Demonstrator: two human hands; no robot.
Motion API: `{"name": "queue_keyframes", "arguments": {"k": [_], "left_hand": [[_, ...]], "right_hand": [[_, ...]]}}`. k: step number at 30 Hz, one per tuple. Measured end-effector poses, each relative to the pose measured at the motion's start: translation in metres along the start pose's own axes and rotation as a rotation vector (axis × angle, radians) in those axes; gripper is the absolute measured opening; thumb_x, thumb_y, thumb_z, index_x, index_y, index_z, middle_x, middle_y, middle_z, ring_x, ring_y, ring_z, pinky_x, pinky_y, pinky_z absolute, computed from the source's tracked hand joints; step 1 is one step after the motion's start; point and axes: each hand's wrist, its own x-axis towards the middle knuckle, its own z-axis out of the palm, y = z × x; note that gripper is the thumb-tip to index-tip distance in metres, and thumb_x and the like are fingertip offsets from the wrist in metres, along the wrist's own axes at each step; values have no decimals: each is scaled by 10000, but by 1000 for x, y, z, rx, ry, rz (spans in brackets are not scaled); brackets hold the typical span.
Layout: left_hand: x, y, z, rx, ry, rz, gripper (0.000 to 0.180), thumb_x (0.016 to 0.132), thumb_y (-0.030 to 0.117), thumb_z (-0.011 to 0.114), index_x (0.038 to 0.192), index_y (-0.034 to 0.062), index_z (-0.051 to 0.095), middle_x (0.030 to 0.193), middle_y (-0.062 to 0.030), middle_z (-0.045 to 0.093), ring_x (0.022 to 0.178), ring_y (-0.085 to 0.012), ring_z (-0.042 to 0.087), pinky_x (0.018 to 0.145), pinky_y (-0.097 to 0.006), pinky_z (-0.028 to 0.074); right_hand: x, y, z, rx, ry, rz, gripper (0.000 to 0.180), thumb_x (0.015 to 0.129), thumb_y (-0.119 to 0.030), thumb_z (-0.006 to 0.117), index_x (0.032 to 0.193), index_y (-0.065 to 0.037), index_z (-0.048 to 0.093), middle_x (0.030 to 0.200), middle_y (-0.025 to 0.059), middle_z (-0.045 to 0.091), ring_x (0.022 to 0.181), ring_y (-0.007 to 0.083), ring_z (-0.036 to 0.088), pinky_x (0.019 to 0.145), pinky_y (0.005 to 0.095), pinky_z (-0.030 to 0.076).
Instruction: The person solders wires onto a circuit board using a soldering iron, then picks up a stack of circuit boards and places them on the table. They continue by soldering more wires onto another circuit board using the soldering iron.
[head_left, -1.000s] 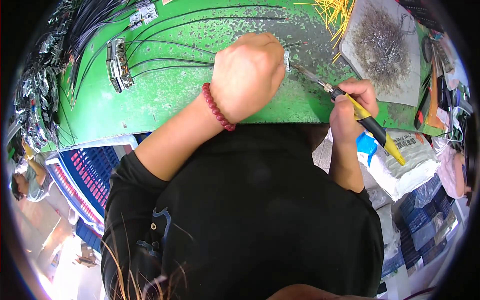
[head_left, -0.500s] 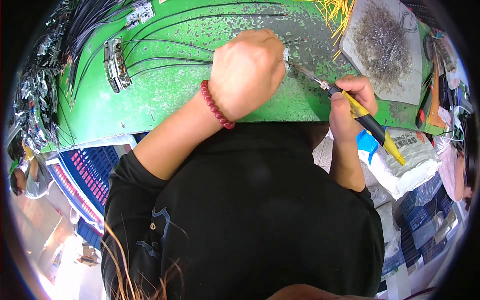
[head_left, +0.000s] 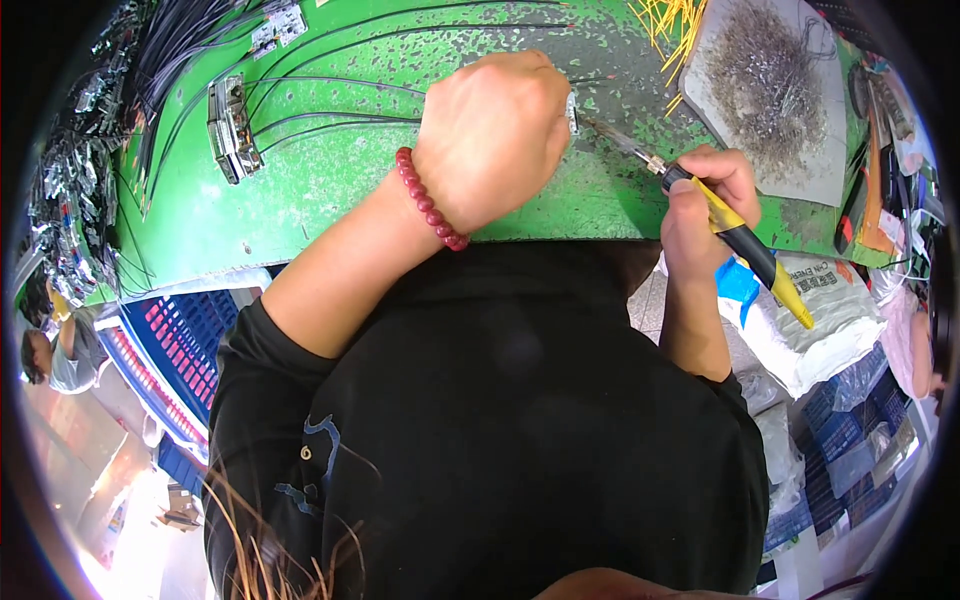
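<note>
My left hand (head_left: 495,140) is closed over the green tabletop, its back turned up and its fingertips hidden beneath. Several black wires (head_left: 340,119) run from the left to this hand. At its right edge peeks out a small whitish piece (head_left: 572,113), perhaps the edge of a circuit board. My right hand (head_left: 710,205) grips a yellow and black soldering iron (head_left: 745,243) like a pen. The iron's metal tip points toward the whitish piece, slightly apart from it.
A metal-cased block (head_left: 232,130) stands left on the green table (head_left: 200,225). Behind it lie a circuit board (head_left: 278,32) and a black wire bundle (head_left: 190,60). Yellow wires (head_left: 675,40) and a grey board (head_left: 830,150) with wire scraps are at far right. Blue crates (head_left: 180,345) stand below.
The soldering iron and my right hand have moved slightly right, drawing the tip a little away from the whitish piece. My left hand has shifted slightly up and left.
</note>
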Motion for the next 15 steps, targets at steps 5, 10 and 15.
{"name": "queue_keyframes", "arguments": {"k": [5,10,15], "left_hand": [[6,2,-6,36,-86,-22,78,772,97,624,740,28,609,792,-109,616,729,-344,612,622,-424,498],[8,2,-6,52,-95,-13,97,772,98,602,714,22,587,777,-119,606,731,-358,606,616,-444,493],[7,1,-5,51,-98,-20,95,773,98,598,717,22,590,779,-118,607,736,-357,607,620,-443,496]], "right_hand": [[1,-1,2,23,-15,7,179,776,-75,707,879,1,582,776,1,523,645,48,442,577,197,344],[1,-2,1,10,-24,2,189,778,-81,719,878,1,581,776,2,529,652,46,452,578,199,351],[3,-4,4,-50,-41,28,200,788,-111,715,881,-2,574,767,-1,524,653,47,444,582,202,342]]}}
